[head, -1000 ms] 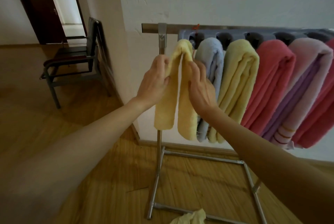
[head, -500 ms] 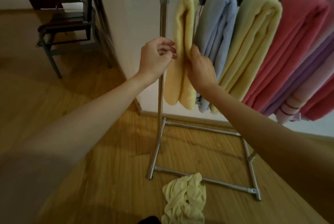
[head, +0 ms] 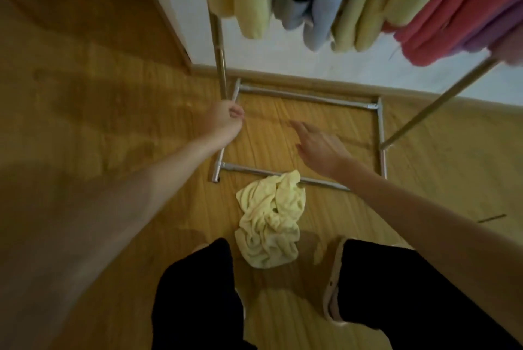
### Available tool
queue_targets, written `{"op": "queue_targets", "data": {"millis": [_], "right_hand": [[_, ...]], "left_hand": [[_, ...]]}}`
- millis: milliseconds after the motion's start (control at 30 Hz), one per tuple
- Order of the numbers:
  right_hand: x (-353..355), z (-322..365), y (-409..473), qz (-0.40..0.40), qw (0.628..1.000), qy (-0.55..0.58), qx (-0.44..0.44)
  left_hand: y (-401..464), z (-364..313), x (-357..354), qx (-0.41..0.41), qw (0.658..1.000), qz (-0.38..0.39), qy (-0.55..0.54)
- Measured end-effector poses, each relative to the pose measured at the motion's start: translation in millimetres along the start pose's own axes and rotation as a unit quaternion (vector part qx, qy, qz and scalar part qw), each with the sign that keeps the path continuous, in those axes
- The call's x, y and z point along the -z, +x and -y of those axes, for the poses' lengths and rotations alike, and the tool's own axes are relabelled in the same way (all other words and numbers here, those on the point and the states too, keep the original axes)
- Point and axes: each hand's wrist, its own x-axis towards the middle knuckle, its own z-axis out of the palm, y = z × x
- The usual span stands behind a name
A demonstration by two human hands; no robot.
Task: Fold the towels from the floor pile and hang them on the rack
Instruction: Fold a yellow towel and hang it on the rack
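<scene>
Pale yellow, the crumpled towel is seen on the wooden floor against the rack's base bar, between two feet. Left hand curled, empty; right hand spread above. Folded towels are hung overhead.

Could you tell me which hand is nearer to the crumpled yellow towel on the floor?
Right, it seems. The right hand hangs above the crumpled yellow towel, just beyond its far end; the left hand is farther off, up-left by the rack's upright pole.
</scene>
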Motion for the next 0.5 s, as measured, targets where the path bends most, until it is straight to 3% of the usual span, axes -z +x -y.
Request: {"op": "queue_targets", "data": {"millis": [167, 333, 500], "right_hand": [[-116, -44, 0, 0.113, 0.989, 0.049, -0.083], [-224, -69, -3, 0.2, 0.968, 0.107, -0.111], [-289, -71, 1, 0.246, 0.956, 0.113, -0.11]], "left_hand": [[9, 90, -92, 0.054, 0.985, 0.103, 0.131], [12, 174, -168, 0.122, 0.945, 0.222, 0.205], [3, 222, -226, 0.156, 0.926, 0.262, 0.223]]}}
